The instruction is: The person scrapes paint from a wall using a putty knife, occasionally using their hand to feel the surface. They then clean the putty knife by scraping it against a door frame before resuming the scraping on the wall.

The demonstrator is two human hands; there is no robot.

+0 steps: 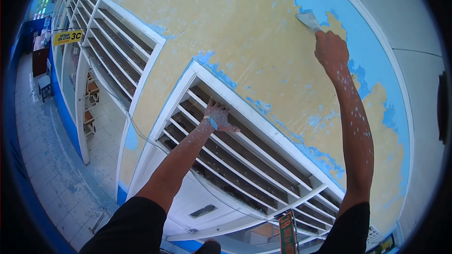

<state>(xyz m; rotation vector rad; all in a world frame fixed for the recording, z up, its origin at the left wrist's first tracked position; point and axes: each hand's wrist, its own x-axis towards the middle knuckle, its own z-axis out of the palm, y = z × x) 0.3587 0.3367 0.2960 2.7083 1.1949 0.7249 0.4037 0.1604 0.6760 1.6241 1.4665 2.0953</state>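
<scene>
The wall is seen as the largest thing, and it is spread above the left hand and all around the right one, with its surface shown mostly in bare yellow. Light blue paint is left in a broad strip, just beyond and to the right of the right hand, with a ragged edge. Below the right hand, and directly behind the left one, a white slatted vent is set into the wall. The left hand is placed at its slats, with fingers spread wide and nothing gripped; whether weight is put on it cannot be told. By the right hand, with fingers curled into a fist, a scraper is held at its handle end, which is hidden in the palm. Its flat blade is pointed up and to the left from this fist, close to the edge of the paint. The scraper is judged to be light and rather stiff, perhaps slightly springy at the thin blade; it is best taken by the handle, and the blade's edge should be kept away from the fingers. Smallest of all, pale flakes are scattered on the forearm below the right hand.
</scene>
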